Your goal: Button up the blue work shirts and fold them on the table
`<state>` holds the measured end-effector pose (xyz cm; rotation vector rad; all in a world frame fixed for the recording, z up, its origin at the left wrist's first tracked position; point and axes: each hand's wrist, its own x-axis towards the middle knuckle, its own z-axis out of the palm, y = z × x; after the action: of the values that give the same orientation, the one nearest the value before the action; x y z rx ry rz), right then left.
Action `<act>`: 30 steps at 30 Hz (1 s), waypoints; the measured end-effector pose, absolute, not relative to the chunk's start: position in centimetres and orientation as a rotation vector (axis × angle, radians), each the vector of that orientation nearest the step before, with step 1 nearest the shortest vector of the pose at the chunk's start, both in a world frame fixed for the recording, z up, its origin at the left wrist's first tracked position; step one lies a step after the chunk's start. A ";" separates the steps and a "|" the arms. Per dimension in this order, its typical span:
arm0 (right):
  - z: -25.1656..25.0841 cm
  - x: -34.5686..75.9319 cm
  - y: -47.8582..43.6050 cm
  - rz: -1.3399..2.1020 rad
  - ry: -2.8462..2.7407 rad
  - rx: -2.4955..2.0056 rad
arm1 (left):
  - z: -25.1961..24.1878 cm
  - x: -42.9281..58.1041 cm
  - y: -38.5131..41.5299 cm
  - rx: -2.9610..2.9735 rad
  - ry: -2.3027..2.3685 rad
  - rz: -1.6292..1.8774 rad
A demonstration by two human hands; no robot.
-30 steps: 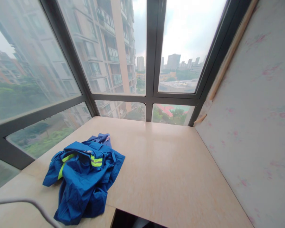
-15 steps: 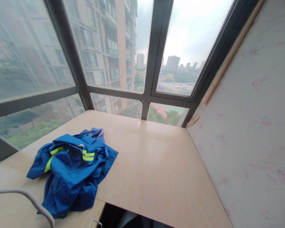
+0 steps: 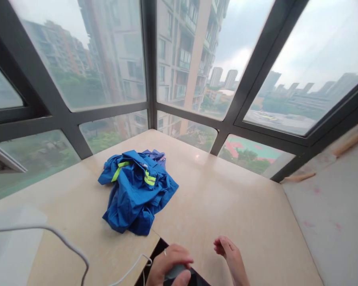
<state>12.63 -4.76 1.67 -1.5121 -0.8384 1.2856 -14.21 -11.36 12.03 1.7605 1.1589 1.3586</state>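
A blue jacket [image 3: 134,198] with yellow-green and grey reflective strips lies crumpled on the wooden tabletop [image 3: 241,210], left of centre. My left hand [image 3: 171,262] is at the bottom edge, over the dark gap at the table's front. Its fingers are bent and apart from the thumb, with a grey-green surface showing between them; I see nothing held. Over the tabletop to its right is my right hand [image 3: 231,254], fingers loosely curved and without a visible object. Neither hand touches the jacket, which is nearer to the left one.
Dark-framed windows [image 3: 150,59] meet in a corner behind the table. A wall with faded flower paper [image 3: 337,214] closes off the right. One grey cable [image 3: 59,234] arches across the lower left, and a thin white cable [image 3: 131,270] runs near the table's front edge.
The view has turned left, so the jacket now appears further right and smaller. Both my hands have come into view at the bottom. The jacket lies as before.
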 end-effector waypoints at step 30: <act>-0.6 8.8 -0.1 1.560 -0.939 -1.430 | 12.9 -23.8 12.9 1.101 2.303 1.451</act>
<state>8.82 -0.15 -0.65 -1.4305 -0.9392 1.5603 -23.84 12.93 12.88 1.1010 2.3034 1.4513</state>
